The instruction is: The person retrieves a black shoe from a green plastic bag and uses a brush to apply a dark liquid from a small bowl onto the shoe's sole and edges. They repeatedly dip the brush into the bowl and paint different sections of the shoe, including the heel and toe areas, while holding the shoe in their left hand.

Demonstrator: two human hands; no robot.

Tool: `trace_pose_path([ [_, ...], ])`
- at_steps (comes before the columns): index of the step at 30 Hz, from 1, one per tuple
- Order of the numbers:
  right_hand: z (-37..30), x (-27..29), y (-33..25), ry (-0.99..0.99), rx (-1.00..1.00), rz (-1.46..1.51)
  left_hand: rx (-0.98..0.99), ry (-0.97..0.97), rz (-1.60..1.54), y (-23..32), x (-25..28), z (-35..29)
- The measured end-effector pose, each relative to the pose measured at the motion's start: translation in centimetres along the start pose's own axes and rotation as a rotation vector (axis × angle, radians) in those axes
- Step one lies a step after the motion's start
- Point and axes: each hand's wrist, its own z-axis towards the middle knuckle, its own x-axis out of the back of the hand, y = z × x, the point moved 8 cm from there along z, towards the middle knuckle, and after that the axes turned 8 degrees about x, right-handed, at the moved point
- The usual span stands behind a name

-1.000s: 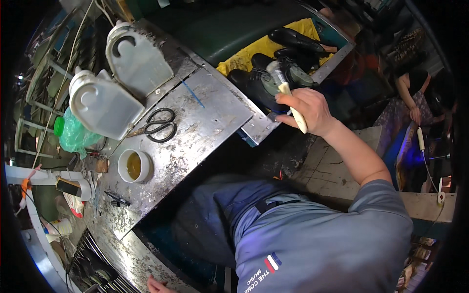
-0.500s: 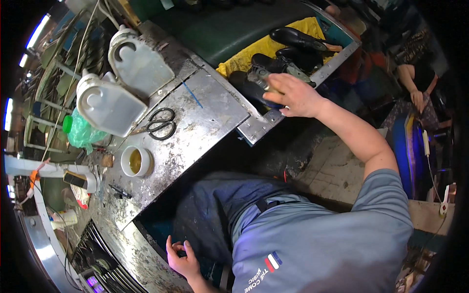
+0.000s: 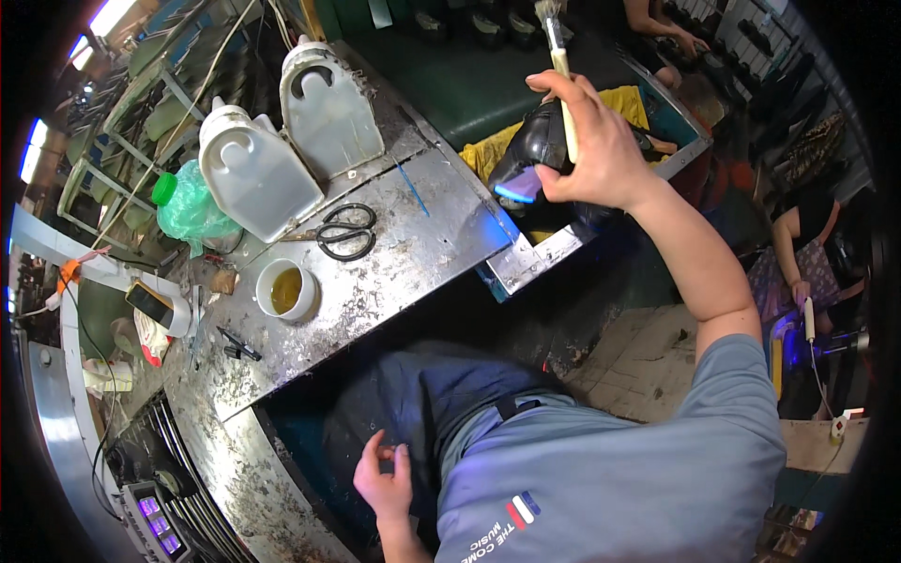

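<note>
My right hand (image 3: 596,150), closed, grips a paintbrush (image 3: 565,103) by its pale handle, with the bristles pointing up. The same hand also has hold of a shiny black shoe (image 3: 526,150) above the bin, the thumb at a part lit purple-blue. How the fingers grip the shoe is partly hidden. My left hand (image 3: 385,479) hangs near my lap, fingers loosely bent and apart, holding nothing. A white cup (image 3: 266,293) of yellowish liquid stands on the metal bench (image 3: 394,253).
A bin lined with yellow cloth (image 3: 483,155) holds more black footwear. Black-handled scissors (image 3: 345,232), a thin blue stick (image 3: 411,190) and two translucent jugs (image 3: 253,178) are on the bench. Beyond them lies a green-capped bottle (image 3: 192,202). A co-worker's hand (image 3: 800,293) shows at right.
My right hand has risen from the bin with the brush, now upright, and a black shoe. My left hand has shifted slightly right. The view has moved.
</note>
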Motion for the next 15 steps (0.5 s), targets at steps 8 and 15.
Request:
trace_pose_path([
  [8, 3.5, 2.0, -11.7, -0.006, 0.058, 0.929, -0.082, -0.106, -0.155, 6.2, -4.5, 2.0],
  [15, -1.2, -11.2, -22.9, -0.432, -0.354, 1.681, -0.127, 0.085, 0.331, 12.2, 4.9, 0.8],
])
